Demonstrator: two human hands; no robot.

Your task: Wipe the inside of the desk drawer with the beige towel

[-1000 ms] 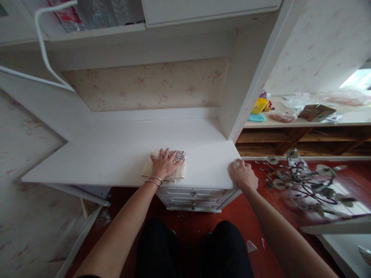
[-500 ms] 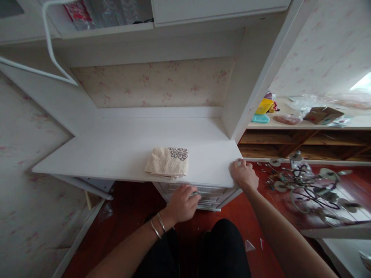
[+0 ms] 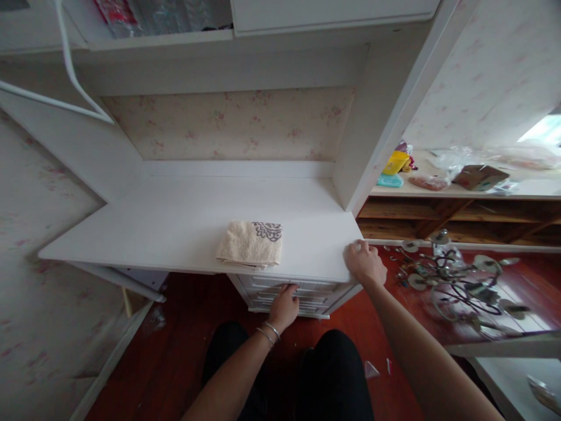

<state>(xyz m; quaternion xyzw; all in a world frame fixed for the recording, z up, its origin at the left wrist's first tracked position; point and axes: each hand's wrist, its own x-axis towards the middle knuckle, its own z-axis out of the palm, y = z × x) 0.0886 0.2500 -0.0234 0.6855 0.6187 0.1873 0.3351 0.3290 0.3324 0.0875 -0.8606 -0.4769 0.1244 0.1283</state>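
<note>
A folded beige towel [image 3: 250, 244] with a dark pattern on one corner lies near the front edge of the white desk top [image 3: 175, 228]. Below it sits a white drawer unit [image 3: 315, 290]. My left hand [image 3: 284, 305], with bangles on the wrist, is under the desk edge with its fingers on the top drawer's handle. My right hand [image 3: 364, 263] rests on the desk's front right corner, fingers curled over the edge.
A white shelf with plastic-wrapped items hangs above the desk. A chandelier [image 3: 456, 280] lies on the red floor at right. Behind it a wooden shelf [image 3: 460, 204] carries a cardboard box [image 3: 479, 175], a yellow container [image 3: 393, 161] and bags. My dark-clothed knees are below.
My left hand left the towel, dropped below the desk edge and reached the top drawer's handle. The towel stays on the desk. My right hand has kept its place on the corner.
</note>
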